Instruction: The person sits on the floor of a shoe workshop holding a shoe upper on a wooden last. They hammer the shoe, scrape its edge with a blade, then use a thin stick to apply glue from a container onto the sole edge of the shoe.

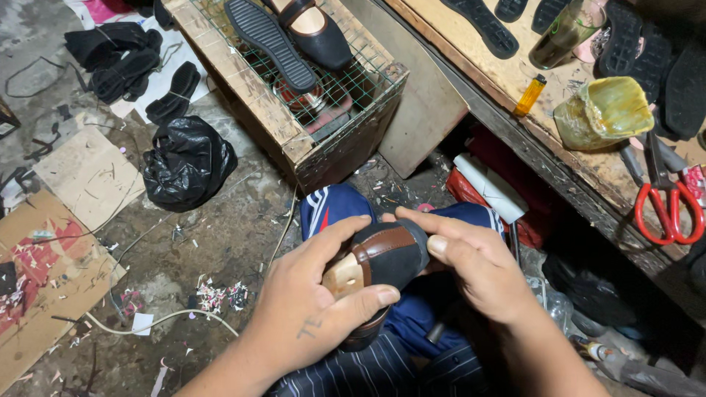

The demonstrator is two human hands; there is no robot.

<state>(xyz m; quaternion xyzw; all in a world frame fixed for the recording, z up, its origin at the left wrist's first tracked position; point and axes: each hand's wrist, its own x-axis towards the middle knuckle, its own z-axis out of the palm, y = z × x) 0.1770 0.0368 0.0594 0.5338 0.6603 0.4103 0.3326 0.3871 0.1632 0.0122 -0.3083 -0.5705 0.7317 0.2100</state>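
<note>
A dark shoe upper with a brown band (386, 254) sits on a pale wooden last over my lap. My left hand (312, 305) wraps it from the left, thumb pressed under the toe. My right hand (471, 268) grips it from the right, with the thumb on the dark toe and the fingers along the top. Both hands hold the same shoe above my blue trousers.
A wooden crate with wire mesh (294, 125) stands ahead, a black sole (268, 40) and a black shoe (316, 29) on top. At right, a workbench (515, 81) carries red-handled scissors (665, 198), a glue-smeared tub (603, 110), an orange lighter (529, 94) and soles. A black bag (187, 162) and cardboard (88, 176) lie on the littered floor.
</note>
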